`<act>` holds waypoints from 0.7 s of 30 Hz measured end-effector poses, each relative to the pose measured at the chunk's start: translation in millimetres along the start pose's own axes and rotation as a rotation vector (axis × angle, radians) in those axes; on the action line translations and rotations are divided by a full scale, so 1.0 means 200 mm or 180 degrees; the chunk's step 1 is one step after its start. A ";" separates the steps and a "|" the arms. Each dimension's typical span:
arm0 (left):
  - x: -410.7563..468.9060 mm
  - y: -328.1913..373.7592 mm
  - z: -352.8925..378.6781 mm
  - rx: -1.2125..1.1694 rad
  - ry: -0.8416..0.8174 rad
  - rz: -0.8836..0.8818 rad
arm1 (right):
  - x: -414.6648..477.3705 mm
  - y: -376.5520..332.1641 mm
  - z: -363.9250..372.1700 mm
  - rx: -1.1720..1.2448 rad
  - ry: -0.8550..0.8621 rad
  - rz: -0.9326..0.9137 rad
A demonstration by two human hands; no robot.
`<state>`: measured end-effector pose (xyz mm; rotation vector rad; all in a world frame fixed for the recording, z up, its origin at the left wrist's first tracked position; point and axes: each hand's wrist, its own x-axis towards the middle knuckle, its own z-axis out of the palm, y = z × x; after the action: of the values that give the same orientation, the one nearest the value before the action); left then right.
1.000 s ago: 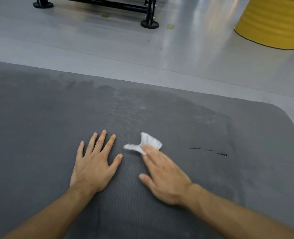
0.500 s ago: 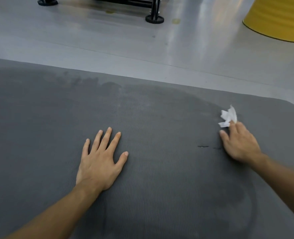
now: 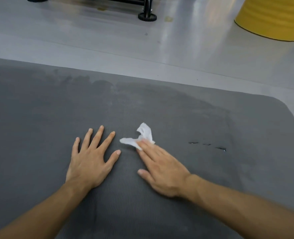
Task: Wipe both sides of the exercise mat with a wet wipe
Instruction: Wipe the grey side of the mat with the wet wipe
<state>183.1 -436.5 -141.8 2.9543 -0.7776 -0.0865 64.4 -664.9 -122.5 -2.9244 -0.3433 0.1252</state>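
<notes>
We press one crumpled wet wipe (image 3: 139, 138) onto the single grey mat (image 3: 39, 118) with our right hand (image 3: 161, 169), fingers straight and hiding part of the wipe. Our left hand (image 3: 91, 159) lies flat and spread just beside it, gripping nothing. The frame cuts the mat off at the left and bottom.

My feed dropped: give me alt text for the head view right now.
The right hand presses a crumpled white wet wipe onto the dark grey exercise mat with straight fingers, the left hand flat beside it. A yellow drum stands on the grey floor beyond.
</notes>
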 end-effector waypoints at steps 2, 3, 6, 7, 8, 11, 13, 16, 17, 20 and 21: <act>0.00 0.00 0.00 -0.0018 0.0027 -0.0008 | -0.09 -0.07 0.02 -0.0186 -0.0135 -0.0318; 0.00 0.00 0.00 -0.0028 0.0033 -0.0009 | -0.13 -0.08 0.02 -0.0258 -0.0179 -0.0384; 0.00 0.00 0.00 -0.0063 0.0030 -0.0006 | -0.16 0.04 -0.01 -0.0240 -0.0239 -0.0167; 0.00 0.00 0.00 -0.0068 0.0025 0.0005 | -0.16 0.12 -0.02 -0.0209 -0.0132 0.0099; 0.00 0.00 0.00 -0.0070 0.0023 0.0021 | -0.15 0.22 -0.02 -0.0222 0.0056 0.0446; 0.00 -0.01 0.00 -0.0113 0.0027 0.0069 | -0.17 0.57 -0.06 -0.0221 0.0308 0.1621; 0.00 -0.01 0.00 -0.0077 -0.0008 0.0096 | -0.21 0.73 -0.09 -0.0180 0.0283 0.2137; 0.00 -0.01 0.00 -0.0062 -0.0037 0.0122 | -0.24 0.82 -0.10 -0.0096 0.0368 0.2567; 0.00 -0.01 0.00 -0.0070 -0.0057 0.0124 | -0.22 0.79 -0.10 -0.0015 0.0386 0.2502; 0.00 -0.01 0.01 -0.0072 -0.0110 0.0115 | -0.19 0.57 -0.07 0.0188 0.0453 0.1449; 0.00 -0.01 0.01 -0.0088 -0.0113 0.0111 | -0.19 0.47 -0.07 0.0131 0.0362 0.1186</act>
<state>183.9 -435.1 -143.0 2.9196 -0.8251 -0.1464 50.1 -764.9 -126.2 -2.9042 0.2212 0.0175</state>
